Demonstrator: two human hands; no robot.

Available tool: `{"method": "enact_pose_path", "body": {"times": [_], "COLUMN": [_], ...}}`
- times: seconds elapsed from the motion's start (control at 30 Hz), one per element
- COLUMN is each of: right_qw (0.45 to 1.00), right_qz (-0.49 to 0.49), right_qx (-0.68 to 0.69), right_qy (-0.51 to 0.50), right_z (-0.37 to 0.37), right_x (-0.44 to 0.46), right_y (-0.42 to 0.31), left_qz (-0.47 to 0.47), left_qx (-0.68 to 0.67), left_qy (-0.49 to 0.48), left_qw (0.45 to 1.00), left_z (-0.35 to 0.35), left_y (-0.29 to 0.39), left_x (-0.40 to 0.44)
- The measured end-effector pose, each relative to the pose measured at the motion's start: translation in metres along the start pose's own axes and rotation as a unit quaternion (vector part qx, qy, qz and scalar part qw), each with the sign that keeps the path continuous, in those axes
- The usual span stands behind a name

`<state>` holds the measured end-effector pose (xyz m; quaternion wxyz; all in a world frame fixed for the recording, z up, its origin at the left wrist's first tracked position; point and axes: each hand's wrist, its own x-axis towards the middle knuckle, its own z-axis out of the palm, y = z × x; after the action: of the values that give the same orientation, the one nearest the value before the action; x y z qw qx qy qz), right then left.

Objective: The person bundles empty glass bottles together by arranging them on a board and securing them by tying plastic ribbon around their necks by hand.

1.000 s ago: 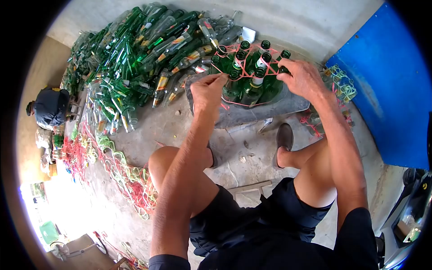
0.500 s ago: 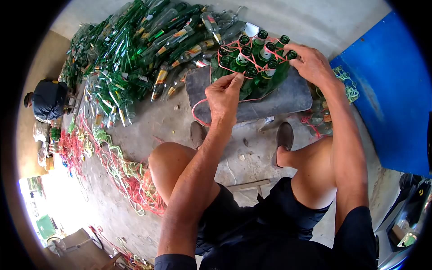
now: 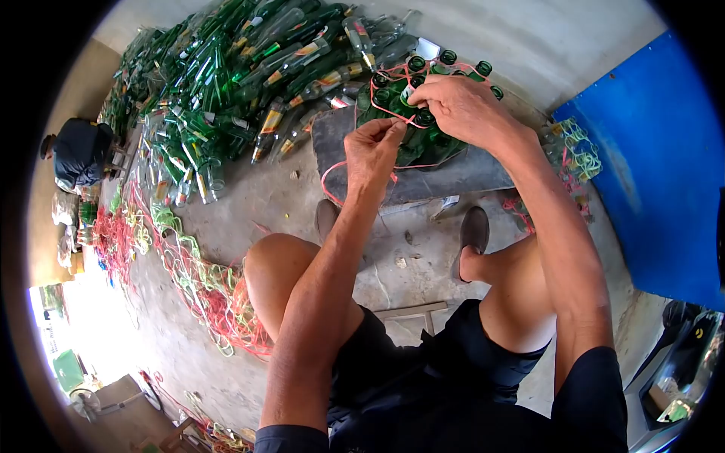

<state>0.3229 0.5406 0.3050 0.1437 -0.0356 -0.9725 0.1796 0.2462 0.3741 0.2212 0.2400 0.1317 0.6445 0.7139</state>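
Observation:
Several green bottles [image 3: 423, 143] stand upright in a cluster on a dark slab [image 3: 332, 143]. Pink string [image 3: 389, 111] runs around and between their necks. At the near left side of the cluster, my left hand [image 3: 374, 151] pinches the pink string beside a front bottle's neck, and a loose loop hangs to its left. My right hand [image 3: 462, 109] is over the middle of the bottles, fingers closed near a neck; its fingertips are partly hidden, and what they hold is too small to make out. The hand covers some of the necks.
A big heap of bottles [image 3: 219, 83] lies at the upper left. Tangled pink and green string [image 3: 219, 302] is on the floor. A blue panel [image 3: 642, 166] stands at the right. Another person [image 3: 81, 151] is bent over at the far left. My legs flank a small wooden frame [image 3: 411, 311].
My right hand has moved left from the cluster's right edge to above its middle. My left hand has shifted right with the string since the first frame, and the string loop hangs left.

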Motion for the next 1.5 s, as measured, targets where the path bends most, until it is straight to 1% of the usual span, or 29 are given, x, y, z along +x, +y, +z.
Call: {"method": "enact_pose_path", "body": {"times": [0.1, 0.17, 0.27, 0.3, 0.37, 0.4, 0.47, 0.5, 0.53, 0.63, 0.73, 0.83, 0.93, 1.13, 1.23, 1.33, 1.43, 1.5], "right_qw": [0.996, 0.995, 0.985, 0.979, 0.971, 0.966, 0.947, 0.932, 0.938, 0.916, 0.94, 0.947, 0.954, 0.943, 0.955, 0.962, 0.964, 0.966], "right_qz": [0.02, 0.002, -0.02, -0.026, -0.042, -0.05, 0.046, 0.094, 0.061, 0.139, 0.05, -0.056, -0.108, -0.078, -0.118, -0.059, -0.021, -0.033], "right_qx": [-0.058, -0.038, 0.025, 0.049, 0.086, 0.105, 0.144, 0.162, 0.154, 0.03, -0.005, -0.142, -0.141, -0.18, -0.157, -0.138, -0.102, -0.114], "right_qy": [-0.065, -0.097, -0.168, -0.195, -0.22, -0.232, -0.285, -0.309, -0.303, -0.376, -0.337, -0.282, -0.242, -0.268, -0.221, -0.23, -0.244, -0.231], "right_z": [-0.007, -0.006, -0.004, -0.003, 0.007, 0.006, -0.008, -0.013, -0.009, -0.028, -0.021, -0.021, -0.02, -0.033, -0.04, -0.046, -0.047, -0.047], "right_x": [0.01, 0.017, 0.03, 0.035, 0.041, 0.044, 0.046, 0.047, 0.049, 0.053, 0.051, 0.046, 0.044, 0.054, 0.058, 0.059, 0.063, 0.065], "right_y": [-0.003, -0.001, 0.003, 0.006, 0.018, 0.011, 0.004, -0.002, 0.001, -0.023, -0.015, -0.011, -0.011, -0.01, -0.002, 0.002, 0.008, 0.011], "left_qz": [0.007, -0.002, 0.047, 0.05, 0.054, 0.063, 0.08, 0.065, 0.05, 0.031, 0.034, 0.043, 0.061, 0.052, 0.058, 0.067, 0.074, 0.073], "left_qx": [0.014, 0.026, 0.068, 0.075, 0.089, 0.097, 0.113, 0.12, 0.127, 0.141, 0.12, 0.109, 0.093, 0.088, 0.096, 0.097, 0.099, 0.094], "left_qy": [0.004, 0.011, 0.041, 0.052, 0.073, 0.085, 0.11, 0.112, 0.114, 0.123, 0.125, 0.114, 0.093, 0.073, 0.077, 0.074, 0.069, 0.066], "left_qw": [1.0, 1.0, 0.996, 0.995, 0.992, 0.99, 0.984, 0.984, 0.984, 0.982, 0.984, 0.987, 0.99, 0.992, 0.991, 0.99, 0.99, 0.991], "left_z": [-0.001, -0.001, 0.002, 0.003, 0.005, 0.007, 0.009, 0.008, 0.007, 0.008, 0.008, 0.009, 0.011, 0.009, 0.011, 0.012, 0.012, 0.012], "left_y": [-0.006, -0.004, -0.008, -0.011, -0.016, -0.017, -0.019, -0.018, -0.017, -0.015, -0.015, -0.009, -0.007, -0.008, -0.005, -0.004, -0.002, -0.001], "left_x": [0.004, 0.005, 0.008, 0.011, 0.015, 0.015, 0.016, 0.015, 0.015, 0.016, 0.014, 0.012, 0.012, 0.015, 0.013, 0.013, 0.011, 0.01]}}
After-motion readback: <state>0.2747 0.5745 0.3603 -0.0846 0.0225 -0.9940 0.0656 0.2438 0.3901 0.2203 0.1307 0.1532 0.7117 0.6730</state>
